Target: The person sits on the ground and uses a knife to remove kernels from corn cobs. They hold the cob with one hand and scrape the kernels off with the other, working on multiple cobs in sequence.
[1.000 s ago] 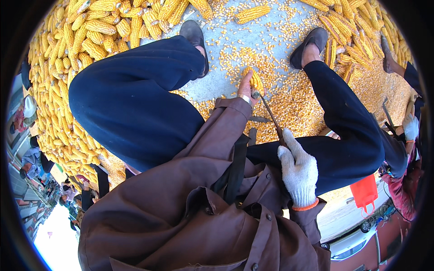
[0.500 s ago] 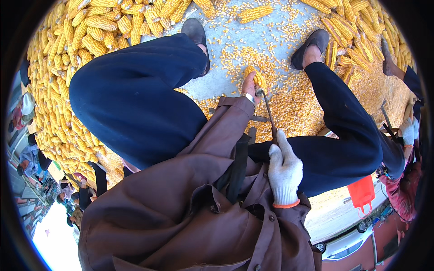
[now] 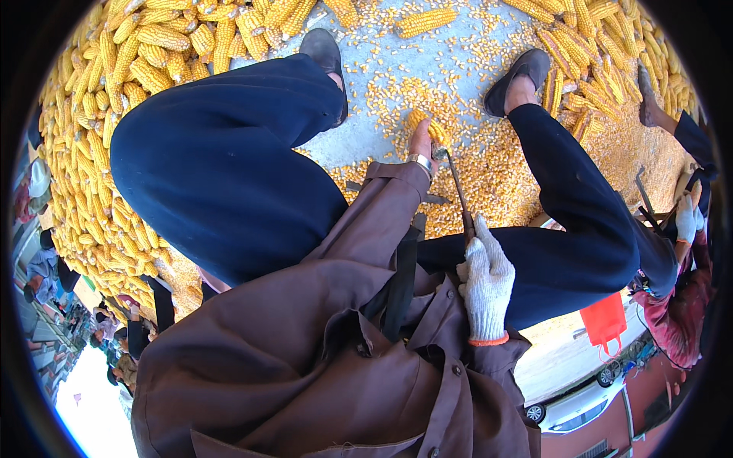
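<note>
Bare, with a metal watch on its wrist, my left hand (image 3: 421, 142) is closed round a yellow corn cob (image 3: 438, 133) between my knees. My right hand (image 3: 487, 284), in a white knit glove with an orange cuff, grips a long thin tool (image 3: 456, 180) by its brown handle. The tool's far tip meets the near end of the cob beside my left fingers; whether it goes into the cob, I cannot tell. Loose corn kernels (image 3: 489, 183) lie under and around the cob.
A big heap of corn cobs (image 3: 84, 168) rises at the left, with more cobs (image 3: 595, 61) at the far right. One single cob (image 3: 426, 23) lies on the grey ground ahead. At the right edge sits another person with a gloved hand (image 3: 687, 217), near a red bag (image 3: 603, 324).
My gloved right hand has shifted a little to the right with the tool, whose handle now slants less. My left hand keeps hold of the cob in nearly the same spot.
</note>
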The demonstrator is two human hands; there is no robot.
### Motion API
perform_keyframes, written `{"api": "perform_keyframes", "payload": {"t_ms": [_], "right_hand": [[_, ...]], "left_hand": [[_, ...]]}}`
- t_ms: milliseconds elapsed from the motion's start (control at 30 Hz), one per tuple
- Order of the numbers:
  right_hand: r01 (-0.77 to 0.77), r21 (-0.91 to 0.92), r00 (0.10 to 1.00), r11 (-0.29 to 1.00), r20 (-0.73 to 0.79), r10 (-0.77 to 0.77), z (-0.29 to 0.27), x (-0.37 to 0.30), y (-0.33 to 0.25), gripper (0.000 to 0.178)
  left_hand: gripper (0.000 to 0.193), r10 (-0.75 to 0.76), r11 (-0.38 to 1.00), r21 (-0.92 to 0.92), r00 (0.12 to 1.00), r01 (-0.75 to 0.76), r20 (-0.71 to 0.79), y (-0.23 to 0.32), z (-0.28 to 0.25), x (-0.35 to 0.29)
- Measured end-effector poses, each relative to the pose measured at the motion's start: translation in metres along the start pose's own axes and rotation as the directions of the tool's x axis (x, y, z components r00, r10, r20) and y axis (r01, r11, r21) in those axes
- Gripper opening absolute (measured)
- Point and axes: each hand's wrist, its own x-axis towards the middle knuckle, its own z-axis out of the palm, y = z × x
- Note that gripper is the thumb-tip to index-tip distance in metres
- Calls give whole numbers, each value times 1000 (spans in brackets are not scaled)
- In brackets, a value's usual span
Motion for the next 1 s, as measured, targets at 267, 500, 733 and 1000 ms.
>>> {"api": "perform_keyframes", "payload": {"t_ms": [267, 500, 733, 1000], "right_hand": [[220, -191, 971, 957, -52, -234, 5, 0, 15, 35], [360, -397, 921, 844, 3, -391, 6, -1, 12, 35], [468, -525, 844, 711, 27, -536, 6, -2, 9, 34], [364, -664, 890, 653, 40, -455, 3, -2, -5, 36]], "left_hand": [[43, 65, 992, 112, 995, -55, -82, 1, -1, -8], [45, 123, 973, 209, 985, -96, -119, 3, -5, -12], [47, 186, 943, 303, 972, -135, -147, -2, -3, -8], [50, 300, 861, 474, 936, -183, -182, -11, -4, -8]]}}
